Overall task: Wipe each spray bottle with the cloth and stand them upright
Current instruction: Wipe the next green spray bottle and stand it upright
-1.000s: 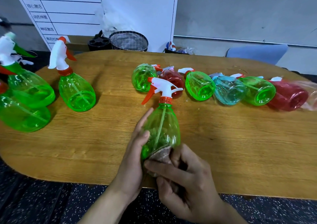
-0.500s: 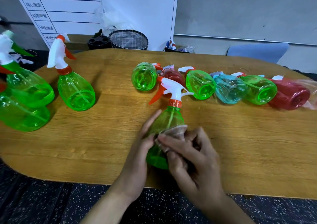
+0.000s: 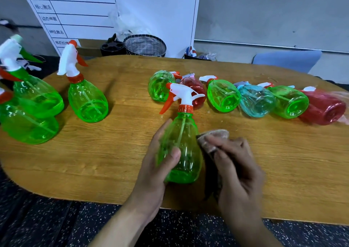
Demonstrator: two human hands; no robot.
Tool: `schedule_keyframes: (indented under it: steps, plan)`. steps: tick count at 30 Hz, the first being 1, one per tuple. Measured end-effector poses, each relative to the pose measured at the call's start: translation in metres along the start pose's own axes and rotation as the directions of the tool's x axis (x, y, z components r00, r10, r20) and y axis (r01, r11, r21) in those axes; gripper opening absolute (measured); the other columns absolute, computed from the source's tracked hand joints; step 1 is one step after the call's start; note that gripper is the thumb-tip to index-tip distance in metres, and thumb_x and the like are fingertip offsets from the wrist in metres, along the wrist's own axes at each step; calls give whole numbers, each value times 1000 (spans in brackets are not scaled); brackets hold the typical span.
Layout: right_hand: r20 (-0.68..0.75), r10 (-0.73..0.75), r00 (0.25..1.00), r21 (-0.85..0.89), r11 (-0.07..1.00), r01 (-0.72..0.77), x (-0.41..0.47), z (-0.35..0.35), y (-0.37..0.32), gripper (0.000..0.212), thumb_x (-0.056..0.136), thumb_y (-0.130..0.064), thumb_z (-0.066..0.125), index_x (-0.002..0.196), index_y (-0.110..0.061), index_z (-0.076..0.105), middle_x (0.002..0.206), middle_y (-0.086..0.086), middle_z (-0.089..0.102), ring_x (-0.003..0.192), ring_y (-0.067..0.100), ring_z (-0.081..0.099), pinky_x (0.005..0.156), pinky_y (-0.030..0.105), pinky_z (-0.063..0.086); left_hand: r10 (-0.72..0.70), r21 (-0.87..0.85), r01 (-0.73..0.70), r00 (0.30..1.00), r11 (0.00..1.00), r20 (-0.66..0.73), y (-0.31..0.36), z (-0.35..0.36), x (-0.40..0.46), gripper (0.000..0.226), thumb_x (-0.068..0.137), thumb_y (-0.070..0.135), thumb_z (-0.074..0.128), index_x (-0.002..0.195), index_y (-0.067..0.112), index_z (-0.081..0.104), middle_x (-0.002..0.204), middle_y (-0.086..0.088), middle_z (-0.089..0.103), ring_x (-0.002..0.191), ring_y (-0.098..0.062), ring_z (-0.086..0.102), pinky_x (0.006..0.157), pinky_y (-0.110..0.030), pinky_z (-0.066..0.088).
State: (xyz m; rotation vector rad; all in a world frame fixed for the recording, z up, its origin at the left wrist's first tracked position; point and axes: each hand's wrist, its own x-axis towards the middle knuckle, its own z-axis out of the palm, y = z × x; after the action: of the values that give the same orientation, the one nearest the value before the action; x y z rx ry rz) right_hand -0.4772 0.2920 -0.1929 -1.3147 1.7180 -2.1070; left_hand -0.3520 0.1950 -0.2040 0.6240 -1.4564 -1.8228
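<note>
My left hand (image 3: 154, 163) grips a green spray bottle (image 3: 184, 146) with a white and orange trigger head, held upright near the table's front edge. My right hand (image 3: 234, 163) holds a brownish cloth (image 3: 213, 137) against the bottle's right side. Three green bottles stand upright at the left, the nearest (image 3: 86, 97) with an orange nozzle. Several bottles lie on their sides in a row behind: green (image 3: 159, 86), red (image 3: 198, 90), green (image 3: 223, 96), blue (image 3: 255, 101), green (image 3: 289, 102), red (image 3: 323, 108).
The wooden table (image 3: 113, 152) has a rounded front edge. Behind it stand a mesh basket (image 3: 145, 45), a white board with lines and a blue chair back (image 3: 287, 59). Speckled dark floor lies below.
My right hand slid the cloth from the bottle's lower front, up its body, then round to its right side. The bottle has tilted back to upright in my left hand.
</note>
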Motion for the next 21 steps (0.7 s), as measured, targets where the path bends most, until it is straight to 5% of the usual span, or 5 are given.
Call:
schedule_keyframes:
  steps: [4,11,16,21]
  plan:
    - [-95,92,991,27,996,-90,18,-4,10,30,98,-25,56,114,-9,76,100,20,65,97,28,60,85,22,46,19,52,-20,999,998,26,-1,0,1,76,81,66,75,151,54,49,150,33,55,136,10,54,99,-18,55]
    - [-59,40,997,-38,998,-42,30,3,10,27,102,-25,57,117,-12,76,105,19,69,100,24,62,89,19,45,-6,80,-3,994,997,110,-11,-1,1,54,94,59,55,148,59,52,164,20,46,156,-13,40,125,-61,33]
    - [150,-26,988,-214,975,58,20,7,12,26,104,-24,59,122,-19,77,96,2,60,93,18,58,80,26,47,-49,-8,50,994,999,101,-8,-1,2,49,102,52,56,151,52,53,163,9,51,151,-19,48,124,-57,37]
    - [353,-248,902,-275,894,354,-9,9,5,23,94,-19,69,113,-17,82,86,-1,51,77,11,52,65,26,46,-39,-1,39,997,999,61,4,-2,1,48,107,43,47,155,46,50,155,2,60,142,-23,59,118,-47,46]
